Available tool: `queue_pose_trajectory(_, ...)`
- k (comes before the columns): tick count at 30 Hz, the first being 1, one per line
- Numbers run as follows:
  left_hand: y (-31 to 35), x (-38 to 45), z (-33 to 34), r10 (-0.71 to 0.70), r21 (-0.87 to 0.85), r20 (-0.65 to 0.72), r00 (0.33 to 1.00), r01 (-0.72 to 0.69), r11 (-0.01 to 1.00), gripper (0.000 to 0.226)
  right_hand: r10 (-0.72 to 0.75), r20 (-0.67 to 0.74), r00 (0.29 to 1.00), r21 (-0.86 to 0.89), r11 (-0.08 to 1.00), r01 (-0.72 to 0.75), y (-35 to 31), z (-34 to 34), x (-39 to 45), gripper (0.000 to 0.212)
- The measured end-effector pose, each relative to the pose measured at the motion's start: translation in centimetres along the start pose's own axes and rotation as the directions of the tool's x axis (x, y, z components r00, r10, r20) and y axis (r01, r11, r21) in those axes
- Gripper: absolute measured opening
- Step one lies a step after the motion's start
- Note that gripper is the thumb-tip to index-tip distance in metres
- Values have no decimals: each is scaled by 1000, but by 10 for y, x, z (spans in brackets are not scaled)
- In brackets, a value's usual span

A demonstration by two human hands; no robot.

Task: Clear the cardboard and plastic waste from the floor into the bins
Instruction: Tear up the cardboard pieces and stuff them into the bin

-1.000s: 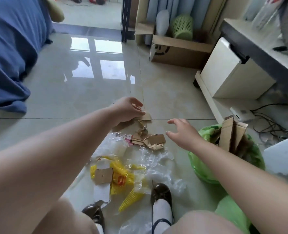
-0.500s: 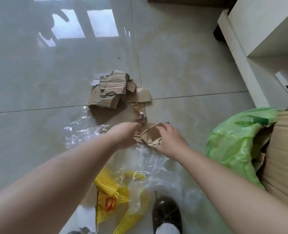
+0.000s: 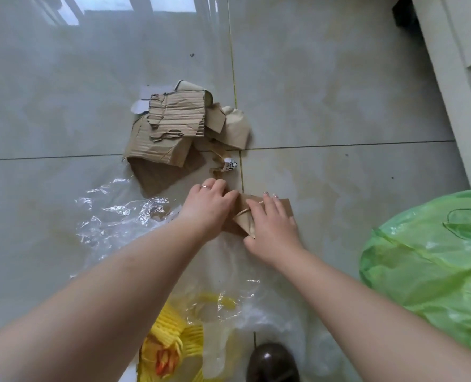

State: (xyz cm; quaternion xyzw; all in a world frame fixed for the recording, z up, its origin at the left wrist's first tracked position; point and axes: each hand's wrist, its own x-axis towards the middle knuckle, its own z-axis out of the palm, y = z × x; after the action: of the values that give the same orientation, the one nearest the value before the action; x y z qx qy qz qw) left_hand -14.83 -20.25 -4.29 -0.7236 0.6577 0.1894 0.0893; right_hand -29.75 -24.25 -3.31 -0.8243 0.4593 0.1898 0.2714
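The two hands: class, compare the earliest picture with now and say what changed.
The left hand came back from the far torn brown cardboard pile; the right hand dropped from mid-air. Both now grip the small folded brown cardboard piece. The pile and crumpled clear plastic film lie unmoved.

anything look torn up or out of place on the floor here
Yes. The corrugated cardboard pile is ripped, its top layer peeled with ragged edges. Crumpled clear plastic film sprawls over the tiles beside yellow foam netting. Both hands, left hand and right hand, are on a folded cardboard scrap.
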Motion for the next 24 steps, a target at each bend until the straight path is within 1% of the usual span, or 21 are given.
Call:
queue_pose_trajectory(2,3,3,-1,-41,64,0,999,41,997,48,-24,-84,996,95,995,33,6,-8,-1,67)
queue_pose_trajectory(4,6,3,-4,-103,85,48,994,99,992,52,-22,-165,986,176,983,51,11,-18,-3,63)
queue_pose_trajectory(5,8,2,-6,-122,79,75,990,116,990,52,2,-213,977,221,974,46,13,-23,-4,61)
queue_pose_trajectory(7,10,-1,-7,-120,29,106,987,118,993,43,112,-315,943,352,936,6,16,-36,-5,55)
queue_pose_trajectory(8,11,-4,-9,-116,-24,106,988,119,993,35,197,-356,914,449,893,-18,18,-43,-4,52)
queue_pose_trajectory(10,10,-11,-17,-128,-206,99,987,146,967,24,387,-390,835,661,750,-39,23,-61,1,42)
queue_pose_trajectory(12,4,-18,-34,-164,-369,117,980,196,909,26,534,-356,767,828,561,-7,24,-79,10,23)
queue_pose_trajectory(13,-2,-21,-46,-191,-430,110,975,220,876,27,571,-326,754,890,454,41,24,-87,15,12)
queue_pose_trajectory(14,-11,-24,-56,-225,-489,90,970,240,839,24,590,-284,755,937,338,89,21,-95,19,4)
queue_pose_trajectory(16,-33,-27,-75,-308,-624,42,951,265,735,12,589,-195,784,981,126,150,15,-109,29,15)
queue_pose_trajectory(17,-45,-28,-84,-357,-719,28,934,267,642,6,567,-158,809,986,40,165,11,-115,34,16)
queue_pose_trajectory(18,-56,-28,-91,-408,-817,25,913,254,518,4,538,-122,834,987,-24,160,7,-120,40,15)
queue_pose_trajectory(19,-66,-27,-97,-461,-888,29,887,235,396,5,507,-94,857,987,-64,147,3,-123,46,15)
queue_pose_trajectory(20,-76,-24,-102,-514,-926,29,857,217,310,7,481,-61,875,988,-97,122,-2,-125,53,14)
queue_pose_trajectory(22,-95,-17,-108,-594,-964,36,804,185,191,14,433,-8,901,990,-123,68,-9,-124,67,12)
queue_pose_trajectory(24,-112,-7,-109,-616,-978,97,782,190,87,26,395,25,918,994,-109,20,-15,-120,82,10)
